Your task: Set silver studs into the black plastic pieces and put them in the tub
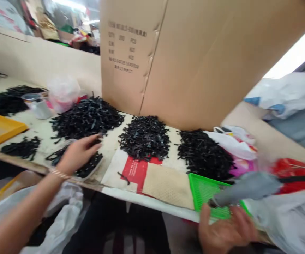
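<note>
My left hand (77, 155) reaches over a small white-rimmed tray (95, 169) that holds thin black pieces. Its thumb and fingers are stretched out and apart, and nothing shows in them. Low on the right is my right hand (225, 229), palm up and blurred, with thumb and fingers apart. Just beyond its fingertips a grey screwdriver-like tool (247, 188) with a dark tip lies across a green mesh tray (202, 187). I cannot make out whether the fingers touch the tool. One loose black piece (123, 178) rests on the red and white sheet (133, 169).
Heaps of black pieces (145, 137) line the bench before a tall cardboard box (184, 63). A beige textured pad (168, 185) lies left of the green tray. A yellow tray (4, 130) and a white cup (38, 107) stand left; plastic bags (298, 215) crowd the right.
</note>
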### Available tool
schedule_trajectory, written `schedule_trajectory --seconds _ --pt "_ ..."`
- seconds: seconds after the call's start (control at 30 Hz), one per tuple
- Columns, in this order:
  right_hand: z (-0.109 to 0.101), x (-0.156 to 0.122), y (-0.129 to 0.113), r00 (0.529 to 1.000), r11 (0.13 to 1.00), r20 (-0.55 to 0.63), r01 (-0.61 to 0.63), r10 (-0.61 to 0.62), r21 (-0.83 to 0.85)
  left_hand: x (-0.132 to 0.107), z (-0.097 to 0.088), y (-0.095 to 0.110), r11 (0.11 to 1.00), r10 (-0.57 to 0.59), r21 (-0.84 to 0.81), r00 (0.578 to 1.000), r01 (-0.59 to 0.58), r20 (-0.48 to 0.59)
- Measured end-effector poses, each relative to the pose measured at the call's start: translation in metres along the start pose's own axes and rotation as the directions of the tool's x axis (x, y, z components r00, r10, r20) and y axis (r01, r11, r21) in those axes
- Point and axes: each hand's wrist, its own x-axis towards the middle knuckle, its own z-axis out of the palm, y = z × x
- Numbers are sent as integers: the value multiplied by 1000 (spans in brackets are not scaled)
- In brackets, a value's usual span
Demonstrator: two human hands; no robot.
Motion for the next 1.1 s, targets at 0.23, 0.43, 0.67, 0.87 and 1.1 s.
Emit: schedule_trajectory --seconds 0.23,0.43,0.67,0.87,1.1 --pt "56 30 -20 854 943 407 257 -323 209 -14 -36 -54 837 444 404 890 -369 -107" --pt "151 88 59 511 905 849 412 -133 -106 -64 57 -21 669 574 317 738 -672 355" --pt "199 80 134 330 816 924 576 -191 -37 -66 114 -33 655 352 449 771 -608 531" --pt "205 84 151 340 845 852 498 -399 196 -56 111 -37 634 418 406 733 -659 537" --pt "196 99 113 729 988 680 -35 -79 152 -70 110 -2 762 581 306 811 -570 66"
